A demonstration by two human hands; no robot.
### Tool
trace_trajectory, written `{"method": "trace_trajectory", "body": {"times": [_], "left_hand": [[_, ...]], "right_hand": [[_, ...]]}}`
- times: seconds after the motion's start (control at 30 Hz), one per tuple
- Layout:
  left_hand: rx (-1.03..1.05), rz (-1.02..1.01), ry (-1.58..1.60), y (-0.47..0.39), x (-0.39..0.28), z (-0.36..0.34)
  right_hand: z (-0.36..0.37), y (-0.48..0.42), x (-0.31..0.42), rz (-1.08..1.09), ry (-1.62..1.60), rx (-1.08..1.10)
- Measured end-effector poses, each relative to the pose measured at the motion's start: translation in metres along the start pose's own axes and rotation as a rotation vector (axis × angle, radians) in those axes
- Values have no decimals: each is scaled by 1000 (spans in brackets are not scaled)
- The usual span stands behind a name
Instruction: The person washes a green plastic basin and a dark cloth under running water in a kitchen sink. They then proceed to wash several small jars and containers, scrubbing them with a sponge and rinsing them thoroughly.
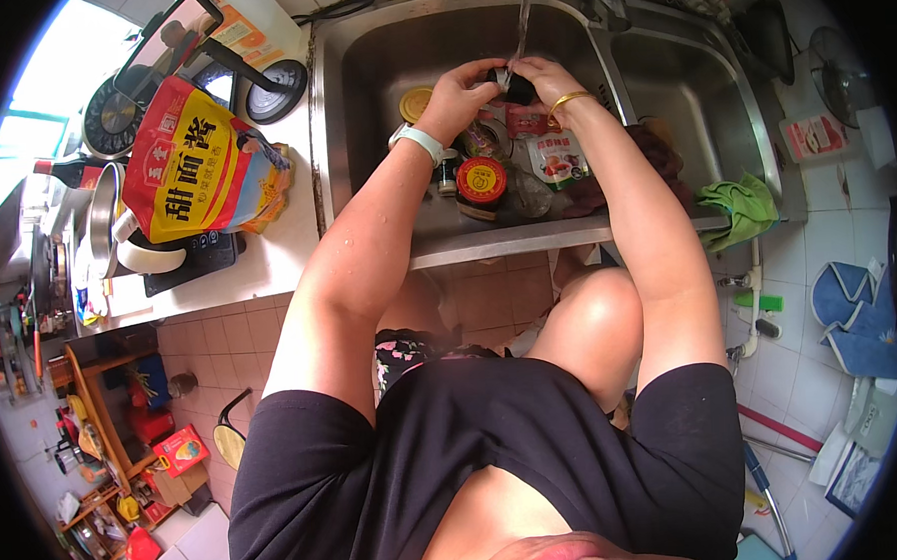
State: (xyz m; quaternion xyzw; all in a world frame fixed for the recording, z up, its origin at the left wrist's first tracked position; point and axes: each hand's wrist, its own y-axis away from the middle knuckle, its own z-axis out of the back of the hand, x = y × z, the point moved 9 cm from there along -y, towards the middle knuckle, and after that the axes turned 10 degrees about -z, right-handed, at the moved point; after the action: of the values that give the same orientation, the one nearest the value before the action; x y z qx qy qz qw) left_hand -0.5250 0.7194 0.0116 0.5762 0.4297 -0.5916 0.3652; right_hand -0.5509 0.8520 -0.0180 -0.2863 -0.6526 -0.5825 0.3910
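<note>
Both my left hand (462, 99) and my right hand (546, 82) grip a small black container (518, 89) under a thin stream of water (526, 17). Fingers cover much of it, so its exact kind is unclear. Below them in the steel sink basin (378, 50) stands a jar with a red and yellow lid (482, 179). A small dark bottle (448, 173) is beside that jar, and a yellow lid (415, 103) shows behind my left wrist. A white and red sauce packet (558, 159) and a red packet (524, 120) lie under my right hand.
On the left counter (280, 212) are a large yellow and red pouch (188, 164), a phone on a stand (172, 44) and a black kitchen scale (200, 262). A dark cloth (650, 158) and a green cloth (742, 203) hang at the second basin (695, 81). The faucet (608, 6) stands behind.
</note>
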Motion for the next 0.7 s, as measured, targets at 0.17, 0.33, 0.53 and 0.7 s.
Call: {"method": "trace_trajectory", "body": {"times": [0.17, 0.33, 0.53, 0.7], "left_hand": [[-19, -5, 6, -2, 1, 0], [-56, 3, -29, -3, 3, 3], [-46, -31, -59, -5, 1, 5], [-46, 0, -32, -3, 0, 3]], "right_hand": [[4, -10, -6, -3, -15, -9], [-1, -2, 1, 18, 25, -22], [2, -2, 3, 43, 32, -57], [5, -5, 2, 36, 18, -57]]}}
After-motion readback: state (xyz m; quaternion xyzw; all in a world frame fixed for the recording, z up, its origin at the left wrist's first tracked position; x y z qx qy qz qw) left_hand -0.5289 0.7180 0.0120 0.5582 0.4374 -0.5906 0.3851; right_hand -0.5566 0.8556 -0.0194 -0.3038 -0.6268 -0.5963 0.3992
